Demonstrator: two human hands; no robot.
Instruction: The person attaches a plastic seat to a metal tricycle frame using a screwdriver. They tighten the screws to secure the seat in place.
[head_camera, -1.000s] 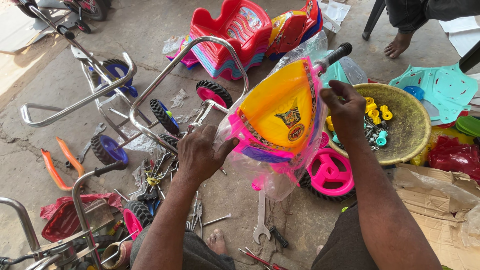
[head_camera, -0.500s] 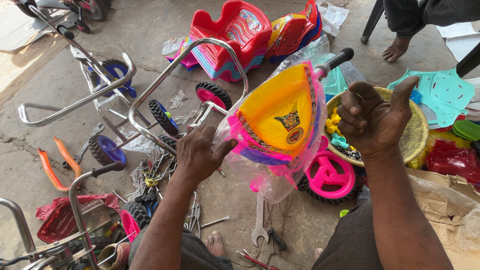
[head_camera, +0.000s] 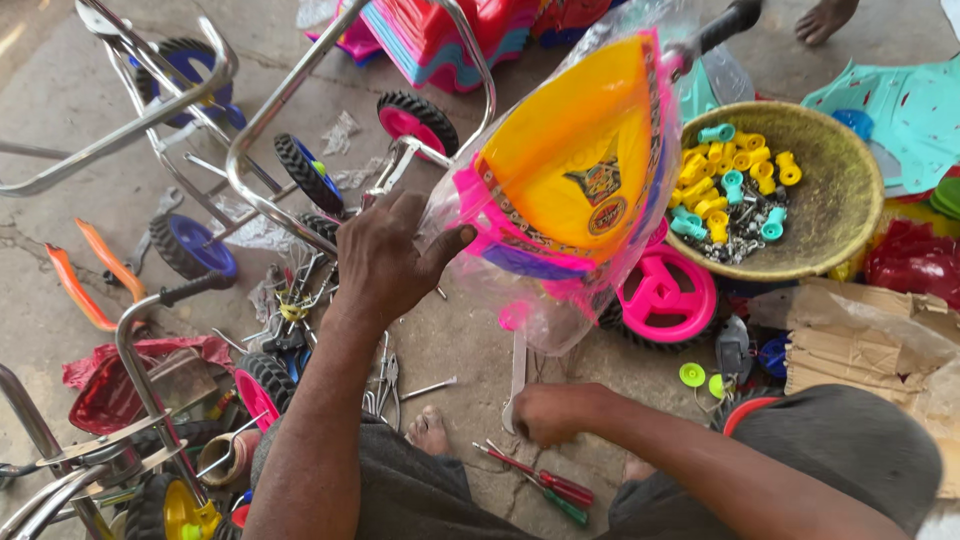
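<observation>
Yellow-and-pink tricycle front panel (head_camera: 575, 180): we are holding one with our left hand (head_camera: 385, 255), fingers wrapped, while our right hand (head_camera: 548, 412) is gripping one spanner (head_camera: 517, 375); beside it, two screwdrivers (head_camera: 535, 480).

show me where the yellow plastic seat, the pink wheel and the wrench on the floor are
yellow plastic seat (head_camera: 570, 150), head view, middle of its yellow face.
pink wheel (head_camera: 665, 297), head view, on a spoke.
wrench (head_camera: 516, 375), head view, mid-shaft.
</observation>
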